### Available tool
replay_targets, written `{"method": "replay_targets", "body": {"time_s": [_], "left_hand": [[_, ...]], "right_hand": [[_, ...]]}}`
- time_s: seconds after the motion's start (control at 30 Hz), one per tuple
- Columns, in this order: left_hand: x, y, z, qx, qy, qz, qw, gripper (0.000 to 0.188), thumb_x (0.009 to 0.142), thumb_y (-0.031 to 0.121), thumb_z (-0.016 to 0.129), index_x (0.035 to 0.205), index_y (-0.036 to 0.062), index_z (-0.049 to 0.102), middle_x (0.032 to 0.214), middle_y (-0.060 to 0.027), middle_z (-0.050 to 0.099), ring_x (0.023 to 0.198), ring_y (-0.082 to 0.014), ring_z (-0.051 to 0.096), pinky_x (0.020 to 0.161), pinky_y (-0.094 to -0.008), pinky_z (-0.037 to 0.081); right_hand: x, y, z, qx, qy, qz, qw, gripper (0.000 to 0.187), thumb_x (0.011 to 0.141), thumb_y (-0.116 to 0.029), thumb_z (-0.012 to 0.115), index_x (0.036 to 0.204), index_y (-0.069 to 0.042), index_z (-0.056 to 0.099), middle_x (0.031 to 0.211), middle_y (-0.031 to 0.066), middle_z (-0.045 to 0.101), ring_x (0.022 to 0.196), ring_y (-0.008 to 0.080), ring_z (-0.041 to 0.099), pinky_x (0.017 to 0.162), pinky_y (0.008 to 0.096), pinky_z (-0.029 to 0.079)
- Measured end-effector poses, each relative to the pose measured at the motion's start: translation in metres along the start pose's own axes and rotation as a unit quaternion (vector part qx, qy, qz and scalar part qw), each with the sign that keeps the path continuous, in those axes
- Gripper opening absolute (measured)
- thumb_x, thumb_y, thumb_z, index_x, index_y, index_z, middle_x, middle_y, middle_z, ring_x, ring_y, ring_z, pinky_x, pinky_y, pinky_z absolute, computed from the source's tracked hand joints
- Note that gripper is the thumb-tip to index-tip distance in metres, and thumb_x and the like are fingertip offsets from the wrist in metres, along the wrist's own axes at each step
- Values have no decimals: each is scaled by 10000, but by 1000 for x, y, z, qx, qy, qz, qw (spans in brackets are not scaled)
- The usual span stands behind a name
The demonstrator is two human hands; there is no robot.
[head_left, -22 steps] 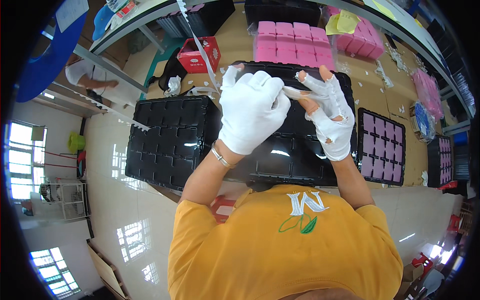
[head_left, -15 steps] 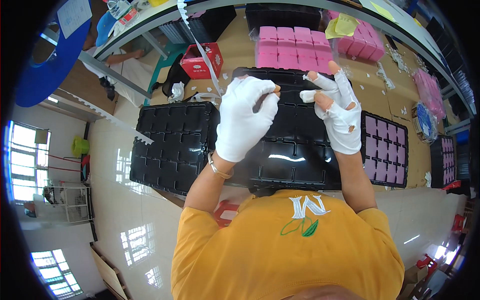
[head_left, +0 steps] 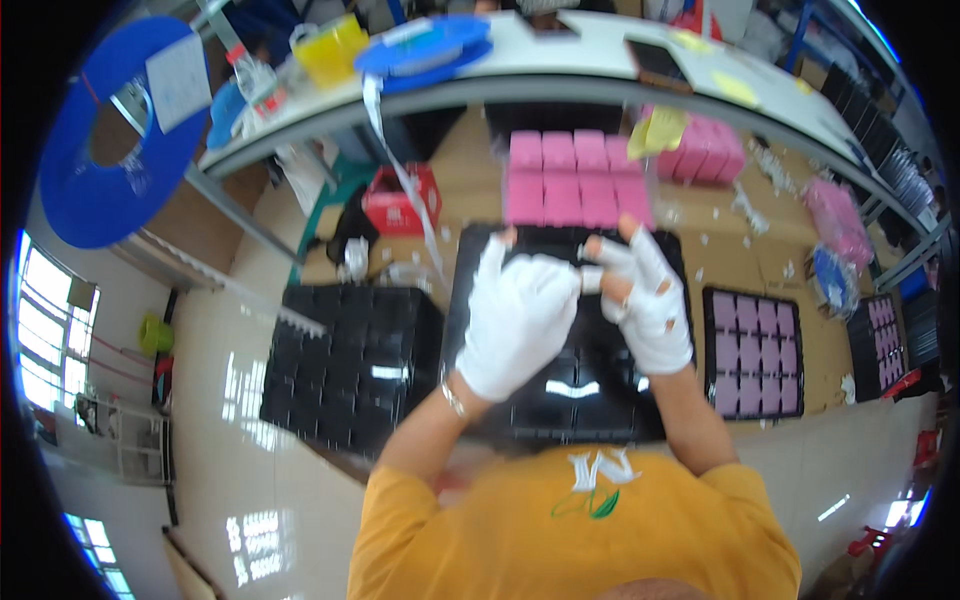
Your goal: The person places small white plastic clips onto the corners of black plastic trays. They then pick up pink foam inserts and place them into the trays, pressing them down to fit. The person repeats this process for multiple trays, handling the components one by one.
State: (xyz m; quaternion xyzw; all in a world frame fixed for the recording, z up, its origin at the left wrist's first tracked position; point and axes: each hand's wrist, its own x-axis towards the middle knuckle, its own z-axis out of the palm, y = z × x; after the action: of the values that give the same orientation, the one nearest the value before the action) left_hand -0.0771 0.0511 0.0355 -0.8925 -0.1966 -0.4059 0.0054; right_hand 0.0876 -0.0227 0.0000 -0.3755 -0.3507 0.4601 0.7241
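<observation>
Gloves are being worn on both hands, which are being held together above a black compartment tray (head_left: 560, 400) in front of the person. To the far left, a blue reel (head_left: 100, 170) is being kept at the bench end, and a second black tray (head_left: 345, 365) is lying left of the central one. The left hand (head_left: 520, 320) is being held mostly curled, its fingers bent toward the right hand; whether anything is being gripped inside it cannot be told, as the frame is blurred. Between the two hands a small white piece (head_left: 591, 279) is being pinched, seemingly by the bare fingertips of the right hand (head_left: 650, 305), whose glove is cut away at the tips. The piece is being held above the far half of the central tray, clear of its pockets. Its long axis appears to be running roughly left to right, from one hand toward the other, though its ends cannot be told apart. Judged from this, a small part is being prepared or peeled between the hands, and a steady pinch with a careful pull is likely being called for next. Further right, a tray of pale purple squares (head_left: 755, 350) is lying beside the central tray, and pink boxes (head_left: 575, 180) are being stacked beyond.
</observation>
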Motion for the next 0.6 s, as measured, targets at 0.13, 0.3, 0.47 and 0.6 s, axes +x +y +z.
{"method": "replay_targets", "body": {"time_s": [0.13,0.3,0.47,0.6], "left_hand": [[7,-3,7,-21,21,22,999,187,677,5,684,818,125,653,779,-4,616,773,-213,621,1007,-469,407],[3,-3,7,19,28,39,999,131,703,55,674,790,137,620,742,2,578,717,-205,594,1010,-485,402],[0,-5,11,79,18,47,996,104,712,86,655,768,137,583,702,-1,527,666,-209,559,1024,-507,392],[0,-7,10,81,26,36,996,111,705,74,644,765,127,568,706,-18,522,676,-220,561,1029,-523,386]], "right_hand": [[4,3,-7,44,-13,2,999,702,839,44,608,1475,-86,341,1217,177,607,976,253,683,542,197,390],[2,2,-1,7,0,-12,1000,706,842,16,643,1470,-34,324,1219,193,606,963,241,682,563,205,424],[-6,3,7,-72,24,-36,997,721,844,10,660,1474,-19,311,1227,202,601,963,241,681,598,213,460],[-9,-1,12,-62,18,-32,997,710,847,19,650,1472,-24,318,1236,211,598,998,258,678,597,217,463]]}}
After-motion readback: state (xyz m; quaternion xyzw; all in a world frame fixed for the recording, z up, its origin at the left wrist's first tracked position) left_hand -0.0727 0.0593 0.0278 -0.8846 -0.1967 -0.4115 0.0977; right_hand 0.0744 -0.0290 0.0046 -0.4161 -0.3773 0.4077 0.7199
